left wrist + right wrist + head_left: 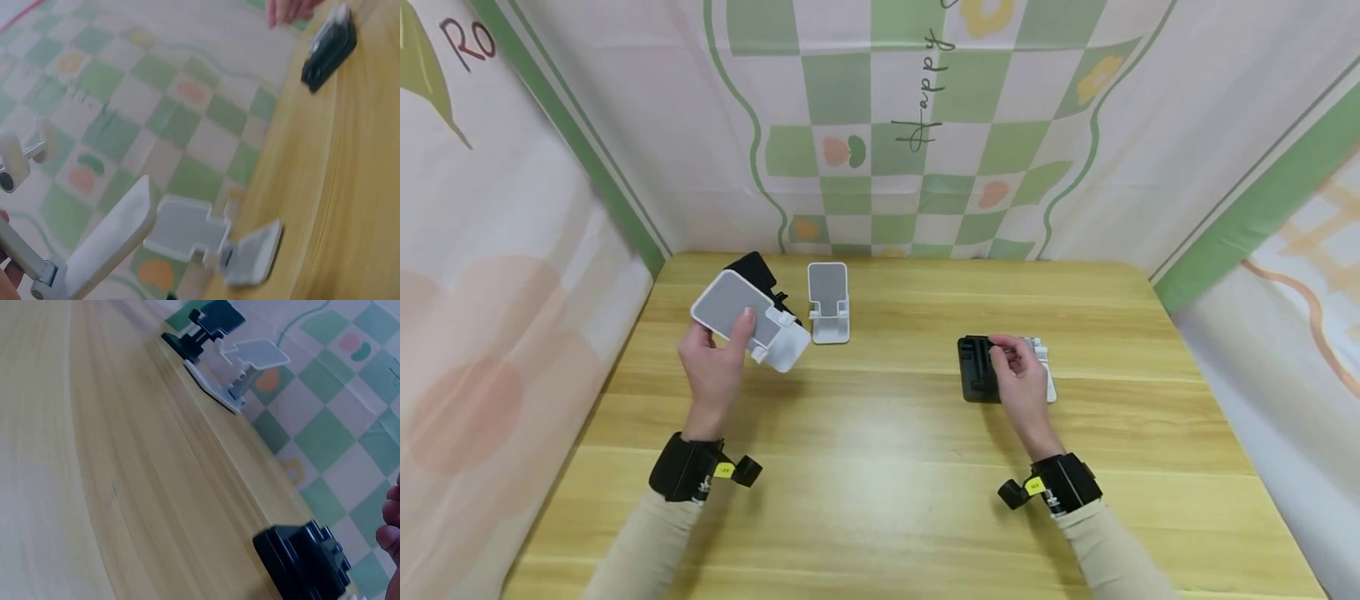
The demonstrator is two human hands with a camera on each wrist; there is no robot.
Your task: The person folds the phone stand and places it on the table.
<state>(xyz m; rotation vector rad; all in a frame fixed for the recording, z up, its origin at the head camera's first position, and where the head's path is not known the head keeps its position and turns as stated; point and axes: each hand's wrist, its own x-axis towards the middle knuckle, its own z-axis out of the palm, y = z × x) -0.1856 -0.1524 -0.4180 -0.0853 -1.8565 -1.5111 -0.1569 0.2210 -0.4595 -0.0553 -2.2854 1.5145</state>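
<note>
My left hand [713, 375] grips a white phone stand [727, 310] with a grey pad, its thumb lying across the front. The held stand is tilted and raised off the table. Behind it, partly hidden, stands a black phone stand [754, 268]. Just to the right, another white phone stand [829, 282] stands unfolded. My right hand [1024, 390] hovers over a folded black phone stand [973, 371] and a folded white one [1051, 385], its fingers loosely bent. In the left wrist view the right hand [290, 9] appears apart from the folded black stand [331, 53], holding nothing visible.
The wooden table [880, 467] runs back to a checked green-and-white cloth [902, 167]. Fabric walls rise at the left [512, 292] and right. A camera strap [688, 468] sits on each wrist.
</note>
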